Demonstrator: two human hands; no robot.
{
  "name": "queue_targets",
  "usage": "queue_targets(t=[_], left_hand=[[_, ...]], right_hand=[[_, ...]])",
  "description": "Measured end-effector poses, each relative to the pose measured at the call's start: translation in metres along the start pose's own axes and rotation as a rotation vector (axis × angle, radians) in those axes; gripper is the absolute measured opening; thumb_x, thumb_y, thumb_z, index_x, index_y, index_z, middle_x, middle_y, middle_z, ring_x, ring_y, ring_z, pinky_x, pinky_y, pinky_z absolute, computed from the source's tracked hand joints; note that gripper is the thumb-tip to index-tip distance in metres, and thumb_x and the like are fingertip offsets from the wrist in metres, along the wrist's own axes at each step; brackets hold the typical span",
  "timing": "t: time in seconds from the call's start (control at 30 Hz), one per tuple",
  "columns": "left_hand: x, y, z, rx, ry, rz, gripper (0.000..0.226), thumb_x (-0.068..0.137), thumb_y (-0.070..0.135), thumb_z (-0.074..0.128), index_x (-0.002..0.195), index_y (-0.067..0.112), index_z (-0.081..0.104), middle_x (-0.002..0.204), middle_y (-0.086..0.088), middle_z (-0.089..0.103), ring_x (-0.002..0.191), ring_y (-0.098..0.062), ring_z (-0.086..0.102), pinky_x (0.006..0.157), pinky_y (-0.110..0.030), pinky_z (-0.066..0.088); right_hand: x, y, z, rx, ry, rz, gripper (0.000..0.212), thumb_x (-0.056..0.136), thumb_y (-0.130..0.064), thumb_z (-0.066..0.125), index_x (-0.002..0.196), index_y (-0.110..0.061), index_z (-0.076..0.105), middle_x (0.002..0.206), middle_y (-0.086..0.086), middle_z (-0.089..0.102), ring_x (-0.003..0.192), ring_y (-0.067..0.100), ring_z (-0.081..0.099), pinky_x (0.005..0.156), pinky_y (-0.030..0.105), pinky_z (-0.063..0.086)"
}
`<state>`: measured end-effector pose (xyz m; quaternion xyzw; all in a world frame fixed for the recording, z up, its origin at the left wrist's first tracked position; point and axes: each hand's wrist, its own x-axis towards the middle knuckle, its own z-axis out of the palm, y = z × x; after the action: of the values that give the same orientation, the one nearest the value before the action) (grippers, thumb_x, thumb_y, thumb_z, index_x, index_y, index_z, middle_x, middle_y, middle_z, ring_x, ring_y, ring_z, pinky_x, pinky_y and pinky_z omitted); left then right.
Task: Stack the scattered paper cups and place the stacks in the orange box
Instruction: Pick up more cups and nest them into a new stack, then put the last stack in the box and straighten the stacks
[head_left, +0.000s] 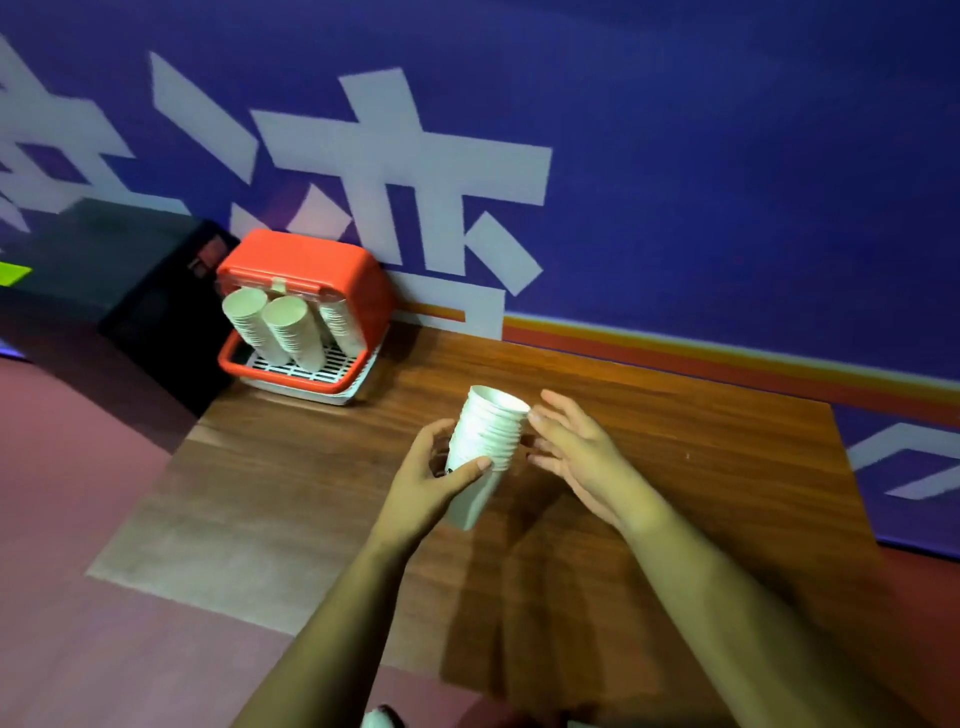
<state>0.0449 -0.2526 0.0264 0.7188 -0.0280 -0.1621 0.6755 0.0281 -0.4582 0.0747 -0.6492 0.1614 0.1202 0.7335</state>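
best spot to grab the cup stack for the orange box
On the cup stack, wrap the bottom cup's plain wall below the ringed rims, from the left as the left hand does; it leans mouth-up, so a low grip likely carries every cup.

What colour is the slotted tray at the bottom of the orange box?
White; the slotted tray shows best in the head view.
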Motion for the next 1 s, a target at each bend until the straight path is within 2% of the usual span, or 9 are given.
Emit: queue_targets(t=[0.13,0.27,0.4,0.53,0.7,0.8,0.87,0.93,1.0], left_hand=[[-0.006,-0.002,-0.079,-0.119,0.019,-0.090,0.071,0.066,0.049,0.087,0.123,0.026,0.052,0.120,0.004,0.071,0.114,-0.015,0.067,0.099,-0.042,0.054],[-0.010,0.001,-0.139,-0.210,-0.031,-0.136,0.055,0.079,0.033,0.080,0.125,0.016,0.054,0.117,-0.001,0.073,0.113,-0.020,0.067,0.095,-0.038,0.053],[-0.005,0.000,-0.171,-0.235,-0.060,-0.140,0.052,0.086,0.021,0.073,0.131,0.013,0.048,0.118,0.001,0.073,0.110,-0.016,0.069,0.090,-0.030,0.054],[0.013,-0.005,-0.187,-0.197,-0.102,-0.116,0.054,0.087,0.025,0.076,0.131,0.012,0.049,0.125,-0.004,0.070,0.118,-0.022,0.065,0.094,-0.032,0.053],[0.037,-0.006,-0.211,-0.045,-0.070,-0.059,0.051,0.085,0.032,0.078,0.130,0.021,0.058,0.130,0.001,0.067,0.125,-0.021,0.060,0.107,-0.046,0.046],[0.045,-0.002,-0.223,0.212,-0.001,0.008,0.042,0.086,0.036,0.077,0.124,0.047,0.063,0.116,0.033,0.061,0.118,-0.006,0.056,0.099,-0.027,0.046],[0.055,-0.001,-0.231,0.295,0.023,0.049,0.044,0.086,0.035,0.076,0.124,0.050,0.061,0.111,0.024,0.060,0.107,-0.004,0.056,0.087,-0.019,0.045],[0.072,-0.002,-0.242,0.327,0.034,0.077,0.047,0.085,0.035,0.077,0.126,0.048,0.060,0.112,0.013,0.061,0.099,-0.004,0.058,0.082,-0.015,0.045],[0.091,-0.004,-0.252,0.330,0.056,0.070,0.048,0.083,0.031,0.079,0.128,0.038,0.062,0.115,0.009,0.064,0.096,0.000,0.061,0.078,-0.010,0.046]], right_hand=[[0.001,0.017,0.076,0.024,0.000,0.052,0.053,0.094,-0.017,0.062,0.143,-0.013,0.041,0.134,0.010,0.055,0.115,0.021,0.058,0.105,0.045,0.046],[0.006,0.029,0.138,-0.022,-0.022,0.027,0.049,0.092,-0.009,0.063,0.138,-0.010,0.045,0.126,0.010,0.061,0.115,0.018,0.062,0.099,0.038,0.051],[0.022,0.038,0.175,-0.067,-0.018,0.012,0.061,0.087,-0.004,0.068,0.142,-0.003,0.040,0.137,0.015,0.053,0.110,0.015,0.063,0.094,0.035,0.054],[0.051,0.039,0.188,-0.111,-0.025,0.001,0.068,0.084,-0.008,0.073,0.142,-0.004,0.039,0.134,0.009,0.058,0.109,0.017,0.066,0.091,0.030,0.055],[0.094,0.037,0.198,-0.199,-0.066,-0.036,0.085,0.073,-0.030,0.085,0.142,-0.008,0.040,0.142,0.008,0.052,0.122,0.020,0.057,0.106,0.041,0.045],[0.112,0.037,0.210,-0.238,-0.066,-0.002,0.098,0.072,-0.036,0.085,0.150,-0.015,0.031,0.153,0.000,0.035,0.134,0.016,0.043,0.109,0.034,0.039],[0.124,0.036,0.219,-0.261,-0.047,0.007,0.095,0.078,-0.026,0.081,0.153,-0.017,0.024,0.152,-0.008,0.025,0.135,0.012,0.034,0.107,0.030,0.037],[0.139,0.035,0.227,-0.284,-0.014,-0.003,0.096,0.077,-0.030,0.081,0.153,-0.020,0.023,0.150,-0.009,0.030,0.137,0.013,0.033,0.108,0.033,0.037],[0.157,0.033,0.236,-0.317,0.025,-0.010,0.097,0.077,-0.031,0.080,0.153,-0.021,0.022,0.152,-0.001,0.034,0.139,0.020,0.036,0.110,0.038,0.038]])
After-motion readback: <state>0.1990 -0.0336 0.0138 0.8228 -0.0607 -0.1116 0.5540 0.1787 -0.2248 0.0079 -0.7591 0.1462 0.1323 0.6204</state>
